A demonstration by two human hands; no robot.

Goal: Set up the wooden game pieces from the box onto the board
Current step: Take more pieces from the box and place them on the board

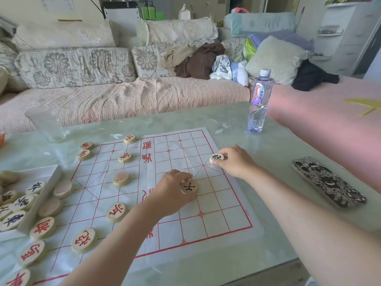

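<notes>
A white paper board (216, 203) with red grid lines lies on the table. My left hand (171, 193) pinches a wooden disc with a black character (189, 187) over the board's middle. My right hand (237, 162) pinches another black-marked disc (216, 158) at the board's right edge. Several red-marked discs (116, 212) stand on the board's left half. A white box (41, 195) at the far left holds several black-marked discs (22, 202).
A water bottle (260, 100) stands on the glossy green table (268, 145) beyond the board. A phone in a black-and-white patterned case (327, 181) lies at the right. A clear glass (46, 122) stands at the back left. A sofa with cushions and clothes runs behind the table.
</notes>
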